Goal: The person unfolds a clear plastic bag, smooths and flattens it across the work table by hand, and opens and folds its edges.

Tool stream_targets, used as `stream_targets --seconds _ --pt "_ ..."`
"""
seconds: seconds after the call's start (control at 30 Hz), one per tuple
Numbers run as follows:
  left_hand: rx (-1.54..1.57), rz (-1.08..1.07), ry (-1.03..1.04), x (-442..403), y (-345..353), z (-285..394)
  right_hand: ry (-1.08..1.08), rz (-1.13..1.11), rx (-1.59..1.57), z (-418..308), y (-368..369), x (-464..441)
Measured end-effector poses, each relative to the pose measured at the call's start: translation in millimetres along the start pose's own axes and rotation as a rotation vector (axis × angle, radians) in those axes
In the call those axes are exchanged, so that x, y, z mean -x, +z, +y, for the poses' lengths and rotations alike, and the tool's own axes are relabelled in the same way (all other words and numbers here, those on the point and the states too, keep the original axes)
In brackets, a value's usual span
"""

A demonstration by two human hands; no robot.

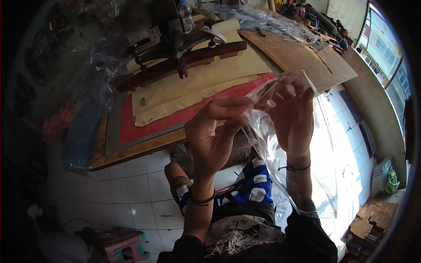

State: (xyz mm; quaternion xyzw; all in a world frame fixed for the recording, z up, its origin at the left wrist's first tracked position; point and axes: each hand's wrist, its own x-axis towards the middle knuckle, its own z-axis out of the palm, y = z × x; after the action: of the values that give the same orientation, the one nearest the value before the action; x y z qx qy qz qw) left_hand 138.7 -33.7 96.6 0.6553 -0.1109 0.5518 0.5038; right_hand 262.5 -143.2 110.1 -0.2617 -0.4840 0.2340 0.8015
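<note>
A clear plastic sheet or bag point(322, 144) hangs from my two hands, in front of my right forearm and over the bright floor. My left hand point(215, 131) pinches its left edge between thumb and fingers. Behind the upper part of the plastic, my right hand point(291, 114) is raised with curled fingers at its top edge. Just beyond my hands lies yellowish paper point(175, 98) on a red sheet point(127, 127), both on the wooden worktable point(140, 151).
A dark machine with a red bar point(153, 72) stands over the table. Behind it are a bottle point(186, 17) and heaped clear plastic point(272, 22). A brown board point(324, 61) lies at the right. A stool point(125, 247) stands at lower left.
</note>
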Motion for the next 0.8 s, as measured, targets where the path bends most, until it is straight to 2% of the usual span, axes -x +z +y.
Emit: stream_targets --seconds 0.1,0.2,0.27,0.33,0.43,0.47,0.57,0.6,0.7,0.8 --pt "0.03 0.013 -0.074 -9.1 -6.7 1.3 -0.144 -0.01 0.555 -10.2 -4.5 -13.4" --pt "0.007 -0.024 -0.119 -29.5 -22.2 -12.4 0.06 0.176 0.509 16.9 -9.8 -27.7" --pt "-0.108 -0.012 -0.12 -40.9 -28.4 -19.2 0.057 0.044 0.773 8.3 -3.2 -43.2" --pt "-0.152 -0.047 -0.156 -49.0 -33.9 -17.7 -0.242 -0.29 1.243 -1.2 3.6 -61.4" --pt "-0.247 -0.047 -0.316 -48.8 -36.2 -22.1 -0.204 -0.378 1.176 39.8 -6.4 -65.4" --pt "-0.328 0.038 -0.377 -45.0 -33.4 -31.3 -0.146 -0.371 1.142 54.9 -16.3 -65.1" --pt "-0.88 0.083 -0.326 -24.9 -30.5 -43.5 0.043 -0.437 1.373 80.5 -33.9 -74.5" --pt "-0.889 0.149 -0.293 -14.2 -31.3 -52.7 0.081 -0.405 1.324 93.2 -41.0 -75.7" --pt "-0.719 -0.002 -0.792 1.4 -22.4 -31.8 0.248 -0.361 1.318 98.2 -40.1 -78.3" --pt "-0.623 -0.086 -0.791 12.5 -26.0 -45.3 0.298 -0.335 1.309 102.9 -40.1 -78.0"
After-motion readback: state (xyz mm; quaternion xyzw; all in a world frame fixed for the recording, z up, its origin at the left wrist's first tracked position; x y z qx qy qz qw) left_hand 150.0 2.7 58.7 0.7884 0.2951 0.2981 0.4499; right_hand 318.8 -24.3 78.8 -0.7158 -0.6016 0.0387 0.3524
